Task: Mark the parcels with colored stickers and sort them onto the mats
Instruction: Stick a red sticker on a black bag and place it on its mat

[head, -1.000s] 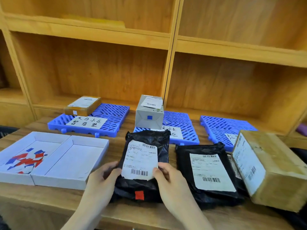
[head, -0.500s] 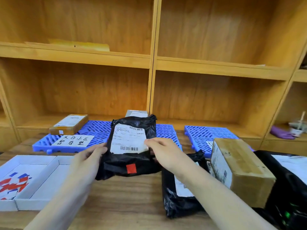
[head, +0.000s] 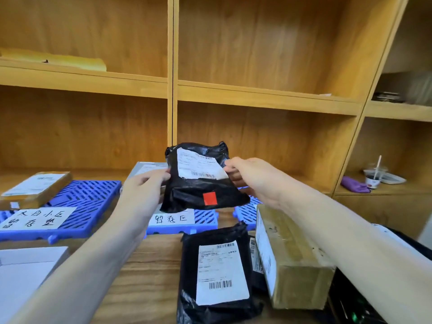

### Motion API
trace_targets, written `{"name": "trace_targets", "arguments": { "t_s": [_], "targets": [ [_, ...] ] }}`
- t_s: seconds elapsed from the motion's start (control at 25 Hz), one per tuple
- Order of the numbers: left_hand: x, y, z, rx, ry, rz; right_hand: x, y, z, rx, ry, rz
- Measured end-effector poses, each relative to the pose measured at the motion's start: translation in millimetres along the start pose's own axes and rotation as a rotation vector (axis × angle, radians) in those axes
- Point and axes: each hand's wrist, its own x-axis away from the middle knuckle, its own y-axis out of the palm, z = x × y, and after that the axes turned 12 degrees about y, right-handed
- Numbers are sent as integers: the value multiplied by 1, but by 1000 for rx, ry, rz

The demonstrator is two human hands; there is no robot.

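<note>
A black plastic parcel (head: 198, 192) with a white label and a red square sticker (head: 209, 198) hangs in the air above the middle blue mat (head: 205, 218). My left hand (head: 146, 188) grips its left edge and my right hand (head: 252, 181) grips its right edge. The left blue mat (head: 93, 197) carries a flat brown box (head: 35, 189) and a handwritten paper label. A grey box (head: 145, 170) on the middle mat is mostly hidden behind my left hand. Only a strip of the right blue mat (head: 247, 212) shows.
On the wooden table near me lie a second black parcel (head: 217, 274), a brown cardboard box (head: 289, 260) and another black parcel (head: 397, 244) at the far right. A white tray (head: 25, 270) sits at the left edge. Wooden shelves rise behind the mats.
Both hands have lifted the red-stickered black parcel off the table and carried it forward and up, over the middle mat. My view has tilted upward and to the right.
</note>
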Motion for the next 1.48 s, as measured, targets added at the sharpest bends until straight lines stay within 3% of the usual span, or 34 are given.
{"name": "trace_targets", "arguments": {
  "t_s": [0.4, 0.68, 1.04, 1.48],
  "targets": [
    [-74, 120, -54, -36, -60, -170, -79, -99, 25, -124, 163, 172],
    [-123, 178, -116, -78, -111, -207, -160, -135, 59, -131, 258, 177],
    [-179, 218, -215, -127, -327, -238, -258, -135, 98, 34, 396, 218],
    [-185, 223, -264, -89, -425, -301, -292, -132, 129, 71, 479, 184]
  ]
}}
